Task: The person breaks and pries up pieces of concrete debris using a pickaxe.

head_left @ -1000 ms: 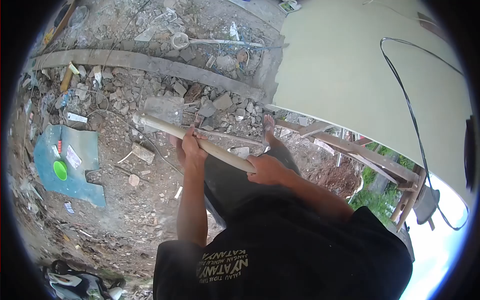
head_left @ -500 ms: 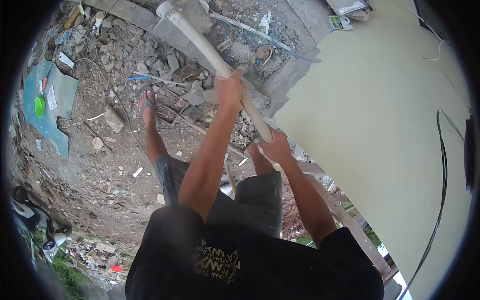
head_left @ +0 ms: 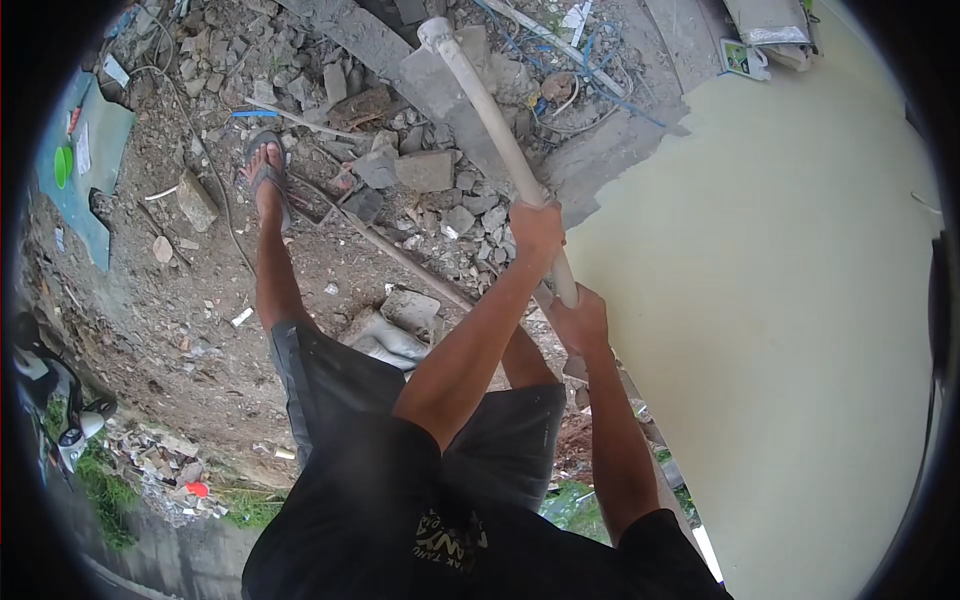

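Note:
A long pale-handled hoe (head_left: pixel 492 108) slants across the upper middle. Its grey blade (head_left: pixel 447 82) is at the far end, over a grey slab and rubble. My left hand (head_left: pixel 538 232) is closed around the lower part of the handle. Just below it, my right hand (head_left: pixel 580 322) wraps the handle near its butt end. Whether the blade touches the ground, I cannot tell. Broken concrete pieces (head_left: pixel 425 171) lie left of the handle.
A large pale yellow-green surface (head_left: pixel 770 290) fills the right side. My sandalled foot (head_left: pixel 267 170) stands on the dirt. A long pole (head_left: pixel 405 258) crosses the rubble near my legs. A teal sheet (head_left: pixel 95 150) with a green bowl (head_left: pixel 63 167) is at left, above a parked motorbike (head_left: pixel 75 420).
Both hands and the hoe have moved right and down in the view, which has itself shifted. My left hand is now closer to my right hand on the handle.

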`<state>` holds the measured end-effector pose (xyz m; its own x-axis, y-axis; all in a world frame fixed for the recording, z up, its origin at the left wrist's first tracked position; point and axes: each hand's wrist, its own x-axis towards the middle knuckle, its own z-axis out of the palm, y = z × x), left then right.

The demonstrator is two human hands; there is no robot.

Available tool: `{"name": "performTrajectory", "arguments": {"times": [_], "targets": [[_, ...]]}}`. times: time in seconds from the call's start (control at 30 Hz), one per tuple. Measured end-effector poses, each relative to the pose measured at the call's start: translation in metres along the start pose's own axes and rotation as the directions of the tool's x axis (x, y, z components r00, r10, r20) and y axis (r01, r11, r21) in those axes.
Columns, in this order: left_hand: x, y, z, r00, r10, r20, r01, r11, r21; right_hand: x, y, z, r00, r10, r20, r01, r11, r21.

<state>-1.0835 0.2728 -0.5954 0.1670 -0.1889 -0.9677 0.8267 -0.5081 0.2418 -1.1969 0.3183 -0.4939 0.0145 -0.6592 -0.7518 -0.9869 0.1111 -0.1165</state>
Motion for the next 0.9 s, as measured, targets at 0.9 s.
{"name": "performTrajectory", "arguments": {"times": [0.9], "targets": [[0.021, -0.053, -0.019, 0.950, -0.225, 0.216, 0.210, 0.974, 0.090, -0.028, 0.027, 0.041, 0.966, 0.247, 0.081, -0.256, 0.958, 0.130]]}}
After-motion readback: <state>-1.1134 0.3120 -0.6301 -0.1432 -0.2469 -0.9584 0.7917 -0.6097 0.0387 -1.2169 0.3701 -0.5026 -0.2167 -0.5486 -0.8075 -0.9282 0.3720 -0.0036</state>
